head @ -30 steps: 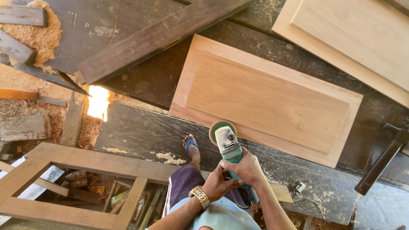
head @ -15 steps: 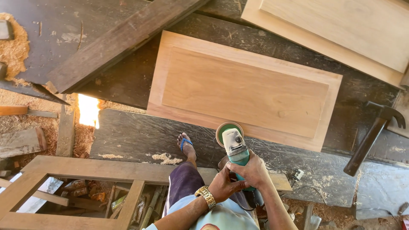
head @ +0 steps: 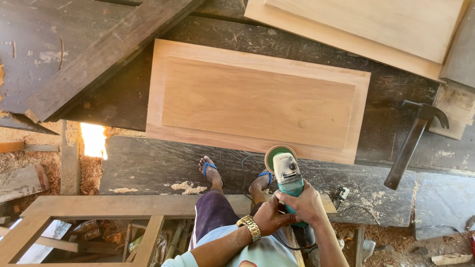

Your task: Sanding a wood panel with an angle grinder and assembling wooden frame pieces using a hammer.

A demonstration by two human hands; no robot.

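One dark, sawdust-strewn workbench [head: 148, 163]

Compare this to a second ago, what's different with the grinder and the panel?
The view has swung rightward, so the raised wooden panel sits further left in frame and the hammer shows fully. Both hands, left hand and right hand, still grip the green angle grinder, its disc staying at the panel's near edge. Nothing was picked up or released; panel and hammer lie where they were.
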